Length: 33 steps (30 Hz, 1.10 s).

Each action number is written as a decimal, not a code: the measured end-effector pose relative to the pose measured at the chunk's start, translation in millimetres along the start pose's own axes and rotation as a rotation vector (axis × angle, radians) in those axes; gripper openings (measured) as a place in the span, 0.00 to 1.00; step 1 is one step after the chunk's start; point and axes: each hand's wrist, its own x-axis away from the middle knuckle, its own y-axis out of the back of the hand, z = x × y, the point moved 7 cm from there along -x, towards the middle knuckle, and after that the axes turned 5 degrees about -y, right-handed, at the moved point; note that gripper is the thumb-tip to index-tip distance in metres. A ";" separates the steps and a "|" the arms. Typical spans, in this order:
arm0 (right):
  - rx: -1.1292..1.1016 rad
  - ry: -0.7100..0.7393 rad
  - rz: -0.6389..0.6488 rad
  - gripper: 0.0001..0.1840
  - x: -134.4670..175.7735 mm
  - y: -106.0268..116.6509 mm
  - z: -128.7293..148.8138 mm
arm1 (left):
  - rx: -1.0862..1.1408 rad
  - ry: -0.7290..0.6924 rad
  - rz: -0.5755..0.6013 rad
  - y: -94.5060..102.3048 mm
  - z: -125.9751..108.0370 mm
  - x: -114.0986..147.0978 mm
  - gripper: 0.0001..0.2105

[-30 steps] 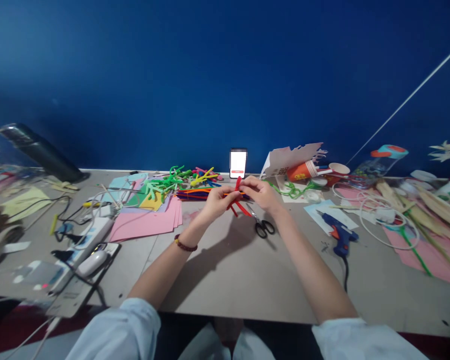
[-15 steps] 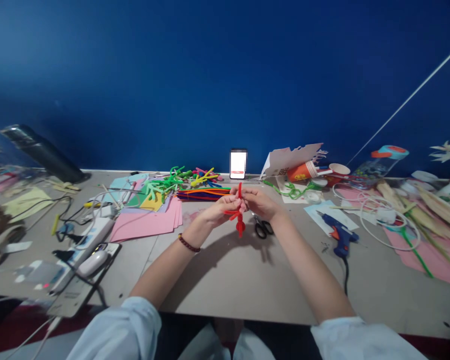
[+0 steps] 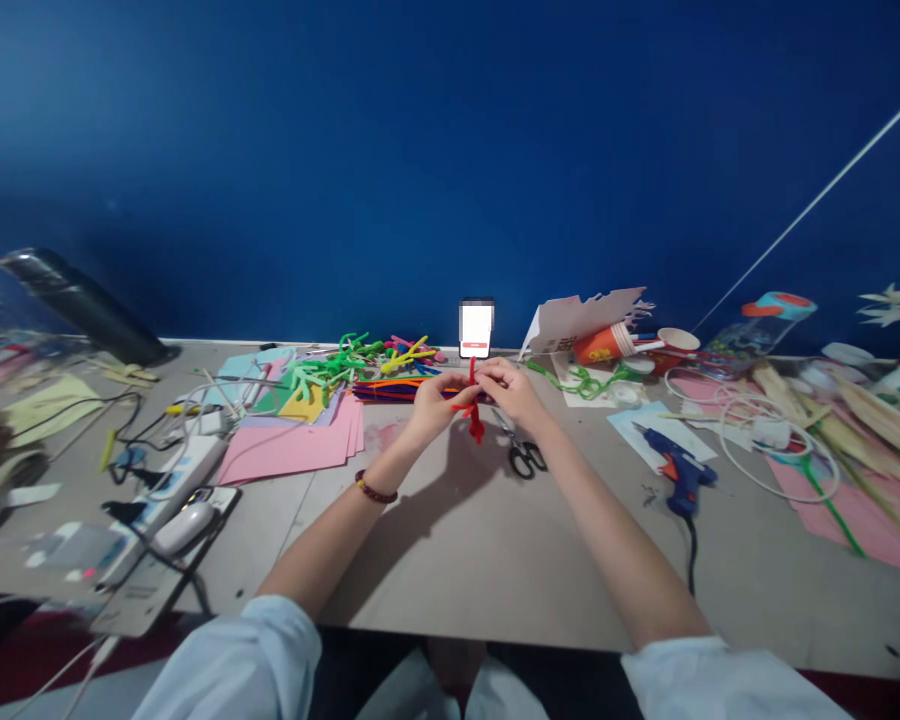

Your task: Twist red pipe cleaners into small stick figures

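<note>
A bent and twisted red pipe cleaner (image 3: pixel 475 424) is held in the air above the middle of the table. My left hand (image 3: pixel 442 400) pinches it from the left, and my right hand (image 3: pixel 511 393) pinches it close by from the right. One straight red end sticks up above the fingertips, while a looped, bunched part hangs below them. The fingers hide the middle of the piece. Black-handled scissors (image 3: pixel 523 456) lie on the table just beneath my right hand.
Behind my hands are a bundle of pipe cleaners (image 3: pixel 382 390), bent green pieces (image 3: pixel 337 370) and a propped phone (image 3: pixel 477 328). Pink paper (image 3: pixel 292 448) and a power strip (image 3: pixel 161 500) lie left. A blue glue gun (image 3: pixel 679 468) and orange paper cups (image 3: pixel 601 345) are right.
Both hands have risen slightly and shifted a little left with the red pipe cleaner. Its hanging part has turned and looks shorter. The scissors stay in place.
</note>
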 end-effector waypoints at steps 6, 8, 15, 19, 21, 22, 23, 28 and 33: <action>0.039 0.034 -0.083 0.13 2.6 -3.1 2.1 | -0.053 -0.005 0.002 7.7 3.4 -1.3 0.14; 0.054 0.059 -0.091 0.13 3.0 -3.0 4.6 | -0.038 -0.008 0.010 6.6 1.7 -1.2 0.13; 0.092 0.102 -0.105 0.12 2.6 0.5 11.3 | 0.012 -0.028 -0.031 3.2 -3.0 0.8 0.13; -0.027 0.033 -0.027 0.12 4.0 0.6 12.4 | 0.187 0.063 0.054 -3.0 0.0 1.7 0.15; -0.129 -0.020 0.053 0.13 5.4 -1.5 12.0 | 0.308 0.120 0.149 -9.4 1.3 3.3 0.14; -0.189 -0.056 0.102 0.13 6.2 -3.6 10.7 | 0.358 0.141 0.198 -12.5 1.6 4.3 0.14; -0.246 -0.091 0.153 0.14 7.1 -6.3 9.0 | 0.402 0.161 0.247 -15.6 2.2 5.7 0.14; -0.385 -0.204 0.343 0.15 11.7 -20.0 -1.5 | 0.546 0.271 0.420 -29.6 9.6 14.4 0.16; -0.425 -0.262 0.386 0.14 13.0 -21.6 -7.6 | 0.609 0.329 0.424 -36.8 12.9 18.1 0.15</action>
